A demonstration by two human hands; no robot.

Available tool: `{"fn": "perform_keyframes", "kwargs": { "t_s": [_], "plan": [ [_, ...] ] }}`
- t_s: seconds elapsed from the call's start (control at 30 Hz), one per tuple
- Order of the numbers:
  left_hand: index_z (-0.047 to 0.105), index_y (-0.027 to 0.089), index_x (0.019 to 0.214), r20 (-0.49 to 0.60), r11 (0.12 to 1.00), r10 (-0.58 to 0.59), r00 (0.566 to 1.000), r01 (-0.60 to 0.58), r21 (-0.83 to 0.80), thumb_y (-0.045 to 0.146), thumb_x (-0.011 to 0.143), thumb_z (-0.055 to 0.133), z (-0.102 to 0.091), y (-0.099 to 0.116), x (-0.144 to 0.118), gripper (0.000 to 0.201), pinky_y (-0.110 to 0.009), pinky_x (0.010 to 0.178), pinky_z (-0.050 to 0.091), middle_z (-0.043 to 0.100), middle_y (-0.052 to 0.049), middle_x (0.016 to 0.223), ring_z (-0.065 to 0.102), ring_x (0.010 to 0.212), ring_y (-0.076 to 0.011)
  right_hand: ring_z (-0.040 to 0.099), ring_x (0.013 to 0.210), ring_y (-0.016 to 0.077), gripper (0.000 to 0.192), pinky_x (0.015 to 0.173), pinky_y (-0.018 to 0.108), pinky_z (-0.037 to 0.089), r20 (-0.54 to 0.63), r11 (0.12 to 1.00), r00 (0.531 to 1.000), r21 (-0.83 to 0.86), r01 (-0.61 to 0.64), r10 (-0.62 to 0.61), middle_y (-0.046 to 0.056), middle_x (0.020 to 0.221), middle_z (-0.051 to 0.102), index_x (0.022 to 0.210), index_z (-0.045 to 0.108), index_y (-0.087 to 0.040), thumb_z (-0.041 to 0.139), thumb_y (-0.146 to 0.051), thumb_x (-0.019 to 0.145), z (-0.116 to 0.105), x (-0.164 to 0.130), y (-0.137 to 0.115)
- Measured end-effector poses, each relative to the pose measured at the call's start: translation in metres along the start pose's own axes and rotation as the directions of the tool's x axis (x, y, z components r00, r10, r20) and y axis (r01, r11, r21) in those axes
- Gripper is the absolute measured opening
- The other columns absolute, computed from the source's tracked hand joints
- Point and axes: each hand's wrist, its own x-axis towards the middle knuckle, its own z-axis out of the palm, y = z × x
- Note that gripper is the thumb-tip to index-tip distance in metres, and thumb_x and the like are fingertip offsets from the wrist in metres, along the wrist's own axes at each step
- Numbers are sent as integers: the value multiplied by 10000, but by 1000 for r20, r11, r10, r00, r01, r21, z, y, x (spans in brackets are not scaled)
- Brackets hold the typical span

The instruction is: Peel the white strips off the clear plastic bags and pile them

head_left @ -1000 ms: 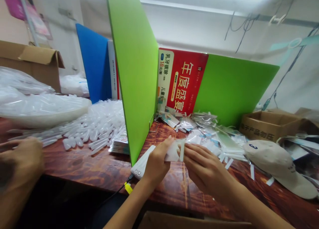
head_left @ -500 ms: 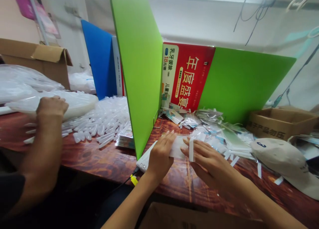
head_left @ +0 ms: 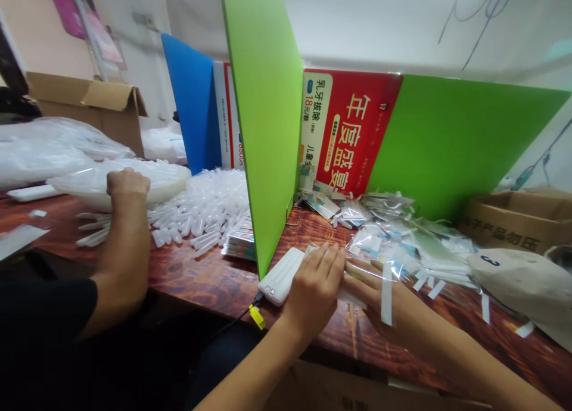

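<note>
A small clear plastic bag (head_left: 357, 295) with a white strip (head_left: 386, 295) along its edge is between my two hands, low over the front of the table. My left hand (head_left: 318, 283) is closed on the bag's left part, its fingers pressed together. From the right, my right hand (head_left: 373, 289) grips the same bag, fingertips partly hidden behind my left fingers; the clear film and strip lie across its back. Whatever the bag contains is hidden. Just left of my left hand lies a white power bank (head_left: 281, 277) with a black cable and yellow tag (head_left: 257, 317).
A green divider (head_left: 263, 131) stands left of my hands. Behind them is a pile of bagged cards (head_left: 384, 241), with a cap (head_left: 518, 286) and a cardboard box (head_left: 513, 223) rightward. Beyond the divider, a co-worker's hand (head_left: 127, 184) is by a bowl (head_left: 174, 183) and white plastic pieces (head_left: 201, 208).
The view has shifted, moving the scene rightward. My hands have come closer together, and the bag's strip now lies over the back of my right hand. The power bank is more exposed.
</note>
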Motion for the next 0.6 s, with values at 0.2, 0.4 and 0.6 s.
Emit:
{"fn": "perform_keyframes", "kwargs": {
  "t_s": [0.2, 0.4, 0.6],
  "plan": [
    [485, 19, 1334, -15, 981, -17, 1000, 14, -193, -13, 693, 390, 3, -1, 5, 648, -508, 1083, 430, 586, -219, 1347, 514, 1290, -315, 532, 1262, 270, 656, 1007, 522, 471, -189, 999, 981, 1, 42, -41, 141, 1328, 593, 1424, 422, -204, 394, -18, 796, -8, 3, 1],
    [503, 7, 1322, 12, 948, -34, 999, 36, -315, -13, 679, 397, 9, -7, 4, 652, -507, 1055, 458, 590, -242, 1333, 533, 1276, -323, 598, 1175, 234, 557, 1123, 530, 300, -220, 1000, 975, -17, 21, -24, 106, 1218, 669, 1356, 488, -218, 414, -43, 832, -13, 5, -1],
    [493, 48, 1345, 46, 869, -118, 992, 125, -478, 18, 743, 423, 11, -3, 0, 606, -502, 1076, 416, 570, -228, 1363, 524, 1283, -324, 604, 1122, 240, 524, 1102, 517, 274, -230, 1000, 973, 6, 6, -4, 83, 1128, 688, 1264, 546, -204, 431, -26, 785, -14, 9, -8]
  ]
}}
